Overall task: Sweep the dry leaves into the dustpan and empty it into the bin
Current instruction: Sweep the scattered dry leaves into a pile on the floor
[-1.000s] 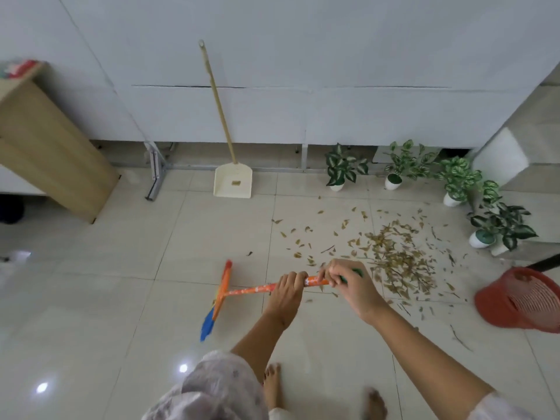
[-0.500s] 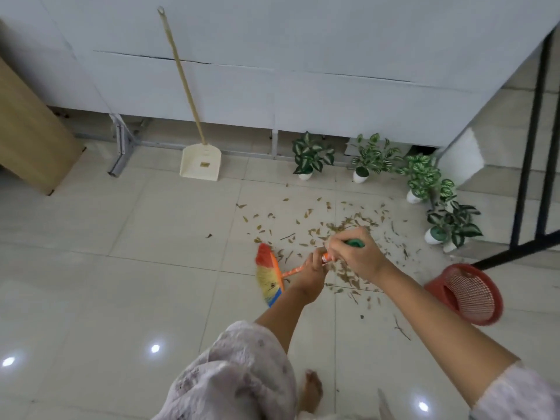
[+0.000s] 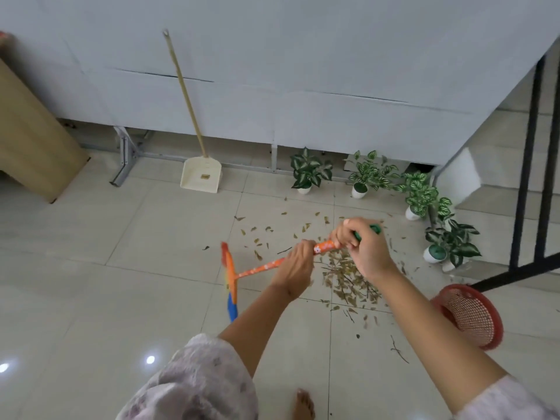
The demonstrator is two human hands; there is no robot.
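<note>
Dry leaves (image 3: 348,277) partly heaped mid-floor, strays farther out; both hands, left (image 3: 295,266) and right (image 3: 362,247), gripping broom (image 3: 242,274). Dustpan (image 3: 200,177) unused at far wall, bin (image 3: 472,316) right.

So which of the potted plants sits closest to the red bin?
The rightmost potted plant, last in the row by the stair railing. It stands just beyond the red bin; the other three sit farther back toward the wall.

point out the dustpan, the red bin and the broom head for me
dustpan (image 3: 200,175): head view, on the cream scoop, by the wall.
red bin (image 3: 472,316): head view, on its mesh wall.
broom head (image 3: 231,277): head view, on the orange bar above the bristles.
</note>
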